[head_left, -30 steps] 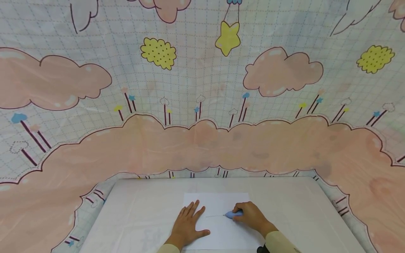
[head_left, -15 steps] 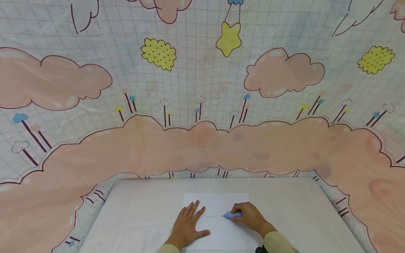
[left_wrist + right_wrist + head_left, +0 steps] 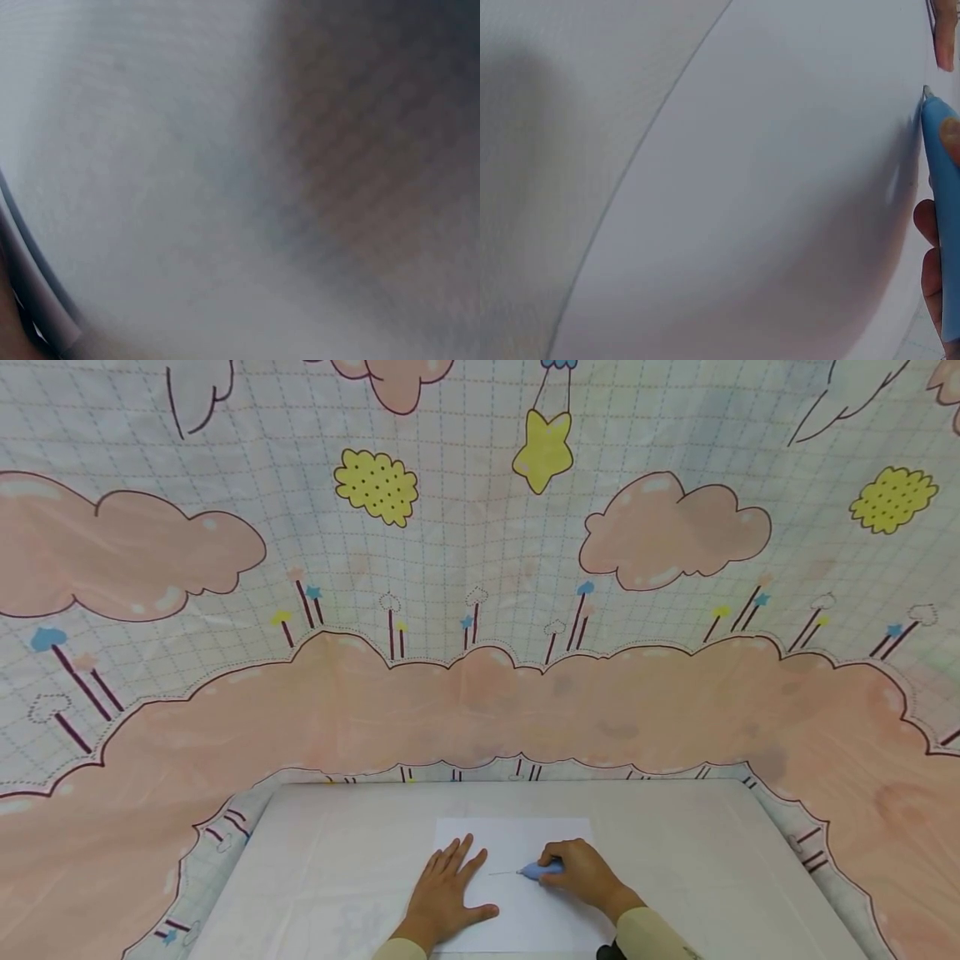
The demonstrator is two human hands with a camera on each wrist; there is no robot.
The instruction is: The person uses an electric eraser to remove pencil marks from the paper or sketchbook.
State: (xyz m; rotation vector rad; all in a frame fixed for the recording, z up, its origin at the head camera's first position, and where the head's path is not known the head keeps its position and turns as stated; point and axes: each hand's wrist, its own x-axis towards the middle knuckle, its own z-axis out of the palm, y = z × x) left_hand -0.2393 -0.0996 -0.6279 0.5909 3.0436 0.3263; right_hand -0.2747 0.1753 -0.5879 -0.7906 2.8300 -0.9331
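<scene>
2 hands (image 3: 447,892) (image 3: 585,874) | 1 pen (image 3: 543,869) | 1 paper (image 3: 517,835) | 1 line (image 3: 502,873) | 1 table (image 3: 322,860) | 2 sleeves (image 3: 401,949) (image 3: 651,933) | 2 dotted yellow clouds (image 3: 375,487) (image 3: 892,499)

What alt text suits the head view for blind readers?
A person's right hand holds a blue pen at a thin line on white paper; the left hand rests spread across its left edge. Beyond the table is a backdrop with pink clouds.
</scene>
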